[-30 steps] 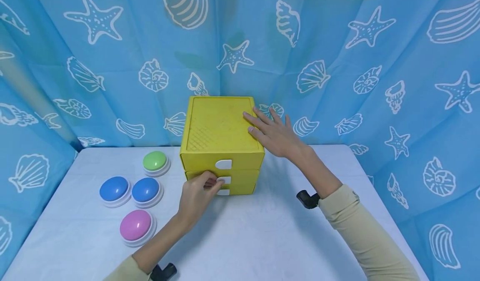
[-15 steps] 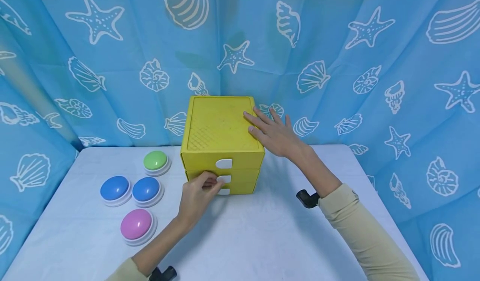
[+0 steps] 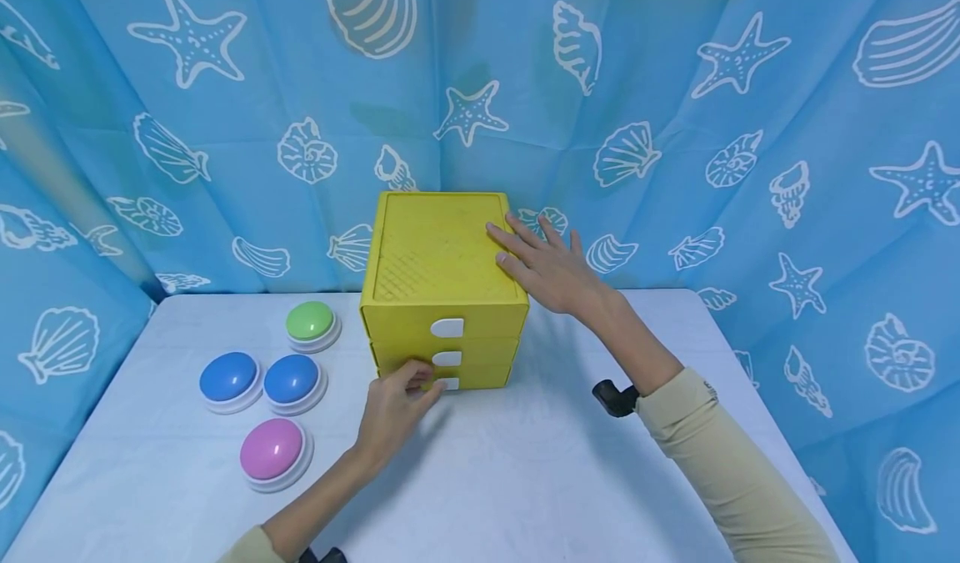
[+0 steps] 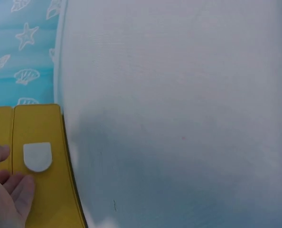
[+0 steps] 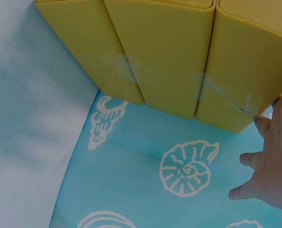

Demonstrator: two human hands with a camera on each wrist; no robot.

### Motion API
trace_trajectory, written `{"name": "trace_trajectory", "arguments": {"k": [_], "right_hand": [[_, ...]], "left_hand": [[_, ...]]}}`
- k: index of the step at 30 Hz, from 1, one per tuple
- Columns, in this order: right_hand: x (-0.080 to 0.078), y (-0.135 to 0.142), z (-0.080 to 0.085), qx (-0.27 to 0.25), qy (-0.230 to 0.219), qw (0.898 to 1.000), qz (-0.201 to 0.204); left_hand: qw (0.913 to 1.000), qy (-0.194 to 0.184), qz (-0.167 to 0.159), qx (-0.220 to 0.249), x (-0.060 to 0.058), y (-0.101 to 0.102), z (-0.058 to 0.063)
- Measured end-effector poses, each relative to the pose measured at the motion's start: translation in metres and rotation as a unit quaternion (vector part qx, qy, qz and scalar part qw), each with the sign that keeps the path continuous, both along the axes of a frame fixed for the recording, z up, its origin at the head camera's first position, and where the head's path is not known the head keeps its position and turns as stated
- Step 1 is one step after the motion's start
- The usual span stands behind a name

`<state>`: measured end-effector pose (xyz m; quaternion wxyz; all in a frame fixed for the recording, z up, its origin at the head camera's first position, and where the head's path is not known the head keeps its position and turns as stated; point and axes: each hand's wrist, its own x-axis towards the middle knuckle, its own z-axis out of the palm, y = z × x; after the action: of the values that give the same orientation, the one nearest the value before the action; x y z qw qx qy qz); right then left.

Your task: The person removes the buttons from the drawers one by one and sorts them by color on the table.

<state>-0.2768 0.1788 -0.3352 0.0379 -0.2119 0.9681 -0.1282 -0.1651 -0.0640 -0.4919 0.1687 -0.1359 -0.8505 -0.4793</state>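
Note:
A yellow cabinet [image 3: 444, 250] of three stacked drawers stands at the back of the table, its drawers closed. On its front are white tabs, the top tab [image 3: 447, 328], the middle tab [image 3: 447, 359] and the bottom tab [image 3: 450, 384]. My left hand [image 3: 396, 404] is at the lower front, with thumb and bent fingertips apart beside the bottom tab. In the left wrist view a white tab [image 4: 37, 156] shows whole, and the fingers [image 4: 23, 190] are next to it, not around it. My right hand [image 3: 551, 269] rests with spread fingers on the cabinet's top right edge.
Left of the cabinet stand several round buttons on white bases: a green button [image 3: 310, 321], a blue button [image 3: 228, 377], another blue button [image 3: 291, 379] and a pink button [image 3: 272, 449]. A blue shell-print curtain [image 3: 465, 71] hangs behind the white-covered table [image 3: 540, 480].
My left hand has let go of the middle tab and moved down to the bottom tab. The right hand has stayed on the cabinet's edge.

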Motion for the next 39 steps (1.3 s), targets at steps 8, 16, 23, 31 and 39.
{"name": "trace_trajectory", "arguments": {"k": [8,16,23,31,39], "right_hand": [[-0.001,0.001,-0.001,-0.002,0.003,1.0,0.002],[-0.001,0.001,-0.002,0.0,0.004,1.0,0.006],[0.0,0.001,-0.002,-0.003,0.002,1.0,0.003],[-0.001,0.001,-0.002,-0.005,0.0,1.0,0.001],[-0.001,0.001,-0.001,0.0,0.002,1.0,0.003]], "left_hand": [[0.9998,-0.009,-0.008,-0.016,-0.001,0.002,-0.006],[0.9995,-0.02,-0.015,-0.019,-0.002,0.003,-0.016],[0.9988,-0.019,-0.006,-0.044,-0.005,0.005,-0.018],[0.9944,0.024,0.005,-0.103,-0.009,0.005,-0.015],[0.9924,0.027,0.006,-0.12,-0.01,0.004,-0.013]]}}
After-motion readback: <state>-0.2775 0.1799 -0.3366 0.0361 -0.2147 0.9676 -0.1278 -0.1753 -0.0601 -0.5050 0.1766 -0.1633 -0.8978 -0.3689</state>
